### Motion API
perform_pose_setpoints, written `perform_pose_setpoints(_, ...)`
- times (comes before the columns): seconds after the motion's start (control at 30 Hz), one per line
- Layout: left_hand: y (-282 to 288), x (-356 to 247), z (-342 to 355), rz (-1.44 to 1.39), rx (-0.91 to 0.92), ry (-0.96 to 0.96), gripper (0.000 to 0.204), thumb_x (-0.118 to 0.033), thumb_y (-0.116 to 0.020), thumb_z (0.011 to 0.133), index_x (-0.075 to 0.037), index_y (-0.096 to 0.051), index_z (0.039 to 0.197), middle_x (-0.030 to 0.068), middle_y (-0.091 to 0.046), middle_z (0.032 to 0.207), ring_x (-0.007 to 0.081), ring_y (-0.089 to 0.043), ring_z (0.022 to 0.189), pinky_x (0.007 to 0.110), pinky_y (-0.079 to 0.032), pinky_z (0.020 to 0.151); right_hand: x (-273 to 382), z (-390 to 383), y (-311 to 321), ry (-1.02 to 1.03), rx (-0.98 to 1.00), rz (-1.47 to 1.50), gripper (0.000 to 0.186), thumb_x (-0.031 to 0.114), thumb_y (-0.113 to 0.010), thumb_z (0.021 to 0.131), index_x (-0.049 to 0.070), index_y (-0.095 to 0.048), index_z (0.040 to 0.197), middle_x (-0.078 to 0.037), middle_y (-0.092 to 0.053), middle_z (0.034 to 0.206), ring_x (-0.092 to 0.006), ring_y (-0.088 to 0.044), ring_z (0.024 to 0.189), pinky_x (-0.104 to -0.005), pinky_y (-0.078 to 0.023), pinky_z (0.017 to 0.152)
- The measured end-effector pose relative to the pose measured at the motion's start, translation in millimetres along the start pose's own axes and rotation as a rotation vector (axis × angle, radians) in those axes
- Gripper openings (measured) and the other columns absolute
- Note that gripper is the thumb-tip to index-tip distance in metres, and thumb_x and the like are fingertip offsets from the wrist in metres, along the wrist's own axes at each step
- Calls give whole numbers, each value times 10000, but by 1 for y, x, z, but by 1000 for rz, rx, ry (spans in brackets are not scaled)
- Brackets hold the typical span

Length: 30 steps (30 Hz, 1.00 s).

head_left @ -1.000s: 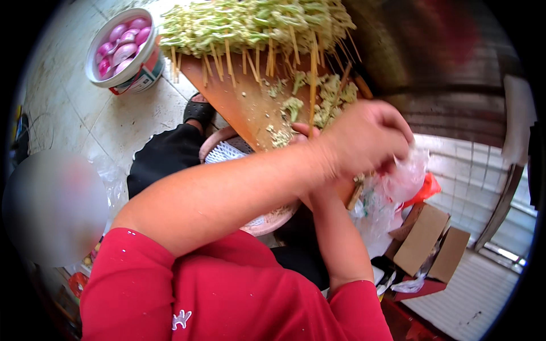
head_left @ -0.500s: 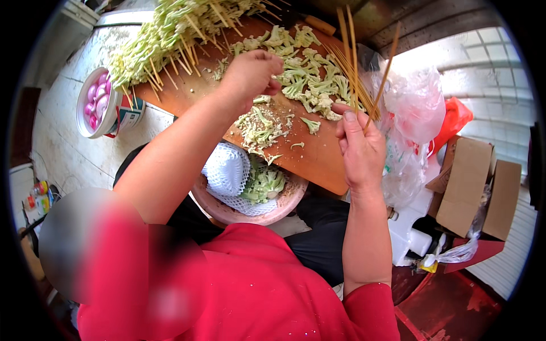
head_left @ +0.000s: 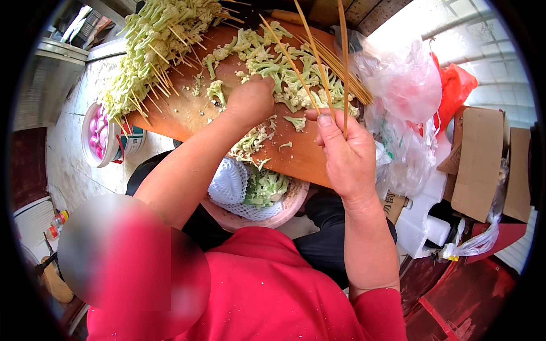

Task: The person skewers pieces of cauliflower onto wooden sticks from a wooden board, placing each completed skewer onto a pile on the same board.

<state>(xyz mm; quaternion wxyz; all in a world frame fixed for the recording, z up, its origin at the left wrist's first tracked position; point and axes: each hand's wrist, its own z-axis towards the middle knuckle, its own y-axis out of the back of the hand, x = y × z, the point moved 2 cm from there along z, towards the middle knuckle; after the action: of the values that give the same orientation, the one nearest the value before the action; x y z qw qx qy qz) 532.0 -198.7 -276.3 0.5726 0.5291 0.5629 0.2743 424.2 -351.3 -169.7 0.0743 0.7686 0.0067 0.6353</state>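
Observation:
My right hand [head_left: 346, 150] is closed round the lower ends of three bamboo skewers [head_left: 319, 62], which fan out and point away from me. My left hand [head_left: 253, 101] is low over the wooden board [head_left: 187, 116], at the near left edge of the loose cauliflower florets [head_left: 296, 85]. Its fingers curl down out of sight, so I cannot tell what they hold. A single floret [head_left: 215, 91] lies left of that hand, and another small piece [head_left: 296, 123] sits between my hands. Cauliflower crumbs [head_left: 250, 142] are heaped near the board's front edge.
Skewered cauliflower [head_left: 165, 45] is piled at the board's far left; loose skewers [head_left: 341, 65] lie at its right. Below are a pink basin [head_left: 278, 216] with cauliflower in netting and a bucket [head_left: 94, 153] of purple onions. Plastic bags [head_left: 398, 91] and a cardboard box [head_left: 478, 165] are at right.
My left hand has come nearer to me and down to the florets. The skewers in my right hand now lean further left. The whole view has shifted slightly.

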Motion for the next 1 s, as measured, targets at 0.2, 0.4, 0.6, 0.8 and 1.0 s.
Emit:
perform_pose_setpoints(0.2,44,4,-6,-764,80,165,192,-109,-626,786,-11,-579,943,114,-627,800,234,-641,723,314,-526,650,-5,1,1,87,-2,-124,208,176,-536,902,4,-634,966,-3,-495,591,-70,-443,548,-244,-360,503)
perform_pose_setpoints(0.4,73,18,-18,-1847,-41,248,114,-45,-586,839,-1,-557,941,88,-627,865,193,-646,811,320,-562,746,-12,-1,-8,16,-10,-202,177,154,-543,877,26,-640,950,-47,-534,604,-102,-480,548,-270,-379,513)
perform_pose_setpoints(0.6,84,33,-25,-1964,-147,287,224,-35,-589,840,-7,-505,1046,103,-619,922,236,-641,874,347,-562,765,-10,-2,-15,-61,58,-212,175,132,-552,879,14,-646,968,47,-519,682,-34,-451,607,-195,-369,546)
perform_pose_setpoints(0.8,93,39,-25,-1975,-233,273,327,-8,-618,813,9,-445,1091,128,-594,943,243,-631,864,347,-555,730,-8,-2,-19,-41,58,-154,159,121,-552,874,9,-644,938,29,-494,628,-47,-432,592,-222,-360,528)
perform_pose_setpoints(1.0,94,42,-23,-1858,-201,237,239,-1,-601,827,-14,-482,1034,119,-615,939,248,-640,891,346,-558,758,-8,-3,-14,-70,61,-175,163,116,-557,867,1,-647,941,30,-505,648,-46,-439,604,-216,-368,536)
